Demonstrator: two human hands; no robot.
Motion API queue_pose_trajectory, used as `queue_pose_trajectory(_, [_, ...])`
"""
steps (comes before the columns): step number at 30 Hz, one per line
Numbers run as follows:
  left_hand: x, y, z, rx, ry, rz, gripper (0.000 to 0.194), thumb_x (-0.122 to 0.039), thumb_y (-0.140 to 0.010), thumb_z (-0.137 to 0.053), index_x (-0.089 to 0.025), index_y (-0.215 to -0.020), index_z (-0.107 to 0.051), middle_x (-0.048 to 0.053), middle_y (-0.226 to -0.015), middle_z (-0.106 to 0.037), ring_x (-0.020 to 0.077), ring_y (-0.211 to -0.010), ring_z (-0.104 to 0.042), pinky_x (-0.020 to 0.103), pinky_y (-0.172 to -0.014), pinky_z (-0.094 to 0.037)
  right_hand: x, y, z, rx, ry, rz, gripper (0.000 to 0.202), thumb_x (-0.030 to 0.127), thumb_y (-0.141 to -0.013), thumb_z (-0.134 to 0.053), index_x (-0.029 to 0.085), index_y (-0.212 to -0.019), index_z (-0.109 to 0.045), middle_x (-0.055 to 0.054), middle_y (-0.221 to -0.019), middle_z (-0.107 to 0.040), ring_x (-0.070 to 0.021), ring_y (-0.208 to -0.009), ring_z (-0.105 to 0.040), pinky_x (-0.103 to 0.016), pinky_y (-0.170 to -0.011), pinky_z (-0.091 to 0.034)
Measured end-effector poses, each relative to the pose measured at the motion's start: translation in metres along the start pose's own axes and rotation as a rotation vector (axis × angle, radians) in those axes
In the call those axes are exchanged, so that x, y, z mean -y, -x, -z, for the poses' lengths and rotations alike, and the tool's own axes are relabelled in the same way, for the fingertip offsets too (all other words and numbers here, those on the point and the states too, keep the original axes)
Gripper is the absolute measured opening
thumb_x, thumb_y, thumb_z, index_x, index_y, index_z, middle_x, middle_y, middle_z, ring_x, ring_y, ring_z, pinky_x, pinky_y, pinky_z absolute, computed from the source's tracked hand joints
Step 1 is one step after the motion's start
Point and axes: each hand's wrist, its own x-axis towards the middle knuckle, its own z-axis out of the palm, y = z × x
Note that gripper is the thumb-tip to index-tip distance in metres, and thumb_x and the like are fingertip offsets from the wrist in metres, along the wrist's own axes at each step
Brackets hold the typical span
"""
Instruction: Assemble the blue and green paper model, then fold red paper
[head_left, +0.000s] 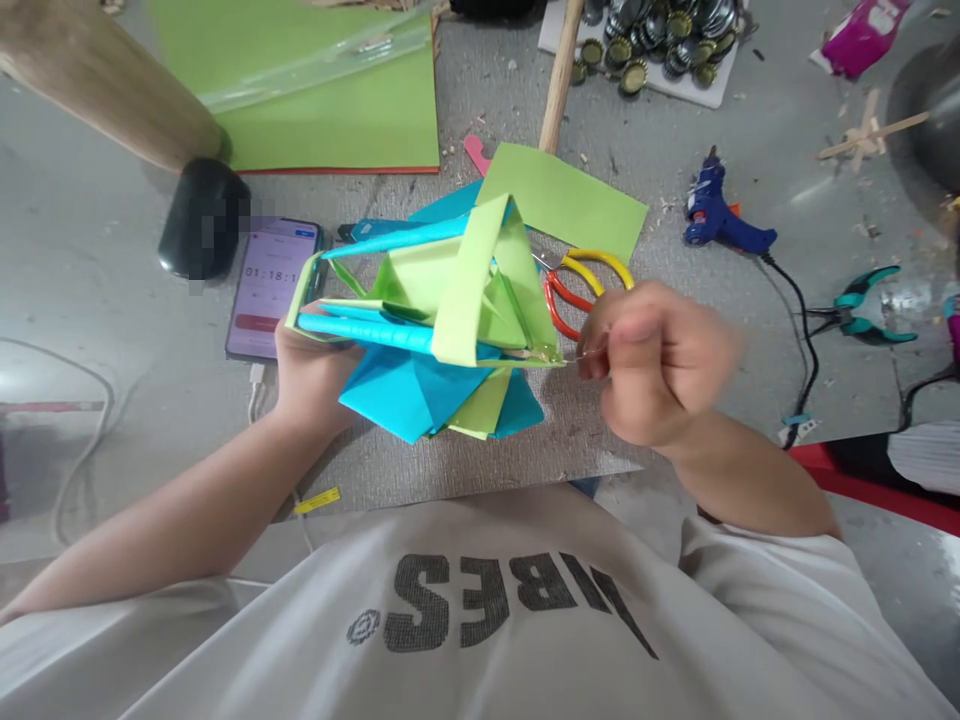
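paper craft (424, 290) | lime-green bands (471, 290), rolled blue tubes (367, 331) | held up, tubes running left-right | clear strand (576, 359) at lower-right corner

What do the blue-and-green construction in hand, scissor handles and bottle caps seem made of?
Construction: mostly matte paper, probably, given crisp folds. Scissor handles: likely smooth plastic, red and yellow throughout. Bottle caps: apparently shiny metal, with glints and crimped rims.

Folded model (461, 310): paper, matt | rod (561, 80): bare wood | bottle caps (675, 40): metal, glossy | glue gun (716, 210): smooth plastic | shirt (480, 620): cloth, matt | phone screen (271, 275): glossy
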Motion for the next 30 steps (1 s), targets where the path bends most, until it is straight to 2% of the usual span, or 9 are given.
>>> queue_pose_trajectory(3, [0.000, -0.001, -0.001, -0.004, 0.007, -0.010, 0.047, -0.047, -0.055, -0.108, -0.024, -0.064, -0.068, -0.005, -0.057, -0.058, 0.0154, -0.055, -0.067, 0.024, -0.045, -0.056, 0.018, -0.011, -0.002, 0.102, -0.349, -0.182, 0.038, 0.029, -0.127, -0.063, 0.023, -0.089, -0.067, 0.007, -0.066, -0.059, -0.0071, -0.049, -0.054, -0.019, -0.046, -0.042])
queue_pose_trajectory(5, [-0.001, -0.001, -0.002, -0.005, 0.015, -0.002, 0.041, -0.044, -0.054, -0.106, -0.024, -0.064, -0.071, -0.006, -0.056, -0.054, 0.0171, -0.057, -0.071, 0.025, -0.047, -0.059, 0.020, -0.015, -0.002, 0.201, -0.490, -0.299, 0.037, 0.034, -0.128, -0.061, 0.024, -0.093, -0.066, 0.006, -0.069, -0.059, -0.0093, -0.050, -0.055, -0.021, -0.047, -0.050])
queue_pose_trajectory(10, [-0.006, 0.000, -0.005, 0.012, -0.005, -0.014, 0.029, -0.042, -0.058, -0.101, -0.024, -0.064, -0.078, -0.005, -0.056, -0.060, 0.0158, -0.055, -0.069, 0.024, -0.047, -0.058, 0.013, -0.018, 0.002, 0.287, -0.537, -0.329, 0.041, 0.053, -0.126, -0.065, 0.026, -0.096, -0.060, 0.007, -0.072, -0.056, -0.0100, -0.055, -0.057, -0.022, -0.053, -0.057])
queue_pose_trajectory(13, [-0.012, 0.000, -0.008, 0.041, -0.016, -0.018, 0.027, -0.043, -0.061, -0.100, -0.025, -0.063, -0.081, -0.005, -0.053, -0.056, 0.0145, -0.053, -0.067, 0.024, -0.048, -0.058, 0.009, -0.017, 0.004, 0.290, -0.507, -0.276, 0.035, 0.051, -0.128, -0.061, 0.026, -0.103, -0.058, 0.007, -0.076, -0.054, -0.0095, -0.058, -0.060, -0.021, -0.055, -0.058])
queue_pose_trajectory(17, [-0.017, 0.001, -0.010, 0.071, -0.016, -0.014, 0.023, -0.043, -0.062, -0.100, -0.026, -0.063, -0.084, -0.006, -0.052, -0.054, 0.0135, -0.052, -0.067, 0.024, -0.051, -0.058, 0.004, -0.012, 0.004, 0.301, -0.441, -0.170, 0.016, 0.038, -0.128, -0.061, 0.028, -0.116, -0.059, 0.006, -0.087, -0.062, -0.0109, -0.070, -0.069, -0.022, -0.060, -0.063])
queue_pose_trajectory(22, [-0.011, 0.003, -0.007, 0.031, -0.025, 0.019, 0.035, -0.057, -0.063, -0.102, -0.027, -0.065, -0.083, -0.002, -0.064, -0.072, 0.0185, -0.061, -0.075, 0.031, -0.057, -0.063, 0.000, -0.013, 0.004, 0.240, -0.309, -0.040, 0.008, 0.032, -0.125, -0.066, 0.025, -0.120, -0.067, 0.003, -0.096, -0.074, -0.0098, -0.070, -0.071, -0.023, -0.063, -0.064])
queue_pose_trajectory(24, [-0.009, 0.003, -0.006, 0.016, -0.035, 0.025, 0.038, -0.059, -0.062, -0.103, -0.027, -0.065, -0.082, -0.002, -0.067, -0.074, 0.0196, -0.064, -0.076, 0.032, -0.057, -0.064, -0.001, -0.017, 0.004, 0.187, -0.296, 0.036, 0.001, 0.023, -0.119, -0.074, 0.023, -0.118, -0.073, 0.002, -0.095, -0.076, -0.0087, -0.072, -0.074, -0.020, -0.063, -0.063])
queue_pose_trajectory(26, [-0.007, 0.004, -0.006, 0.013, -0.033, 0.040, 0.037, -0.058, -0.060, -0.103, -0.028, -0.065, -0.082, -0.002, -0.068, -0.075, 0.0195, -0.064, -0.076, 0.032, -0.056, -0.063, -0.001, -0.020, 0.005, 0.143, -0.287, 0.104, 0.006, 0.017, -0.113, -0.081, 0.020, -0.115, -0.077, 0.002, -0.092, -0.078, -0.0091, -0.074, -0.076, -0.019, -0.063, -0.061])
queue_pose_trajectory(30, [-0.003, 0.006, -0.001, -0.005, 0.004, 0.100, 0.037, -0.058, -0.054, -0.105, -0.028, -0.067, -0.086, 0.000, -0.072, -0.081, 0.0182, -0.062, -0.073, 0.030, -0.055, -0.061, -0.002, -0.023, 0.005, 0.154, -0.249, 0.138, 0.007, 0.024, -0.113, -0.085, 0.023, -0.109, -0.079, 0.003, -0.086, -0.080, -0.0113, -0.069, -0.076, -0.022, -0.059, -0.060])
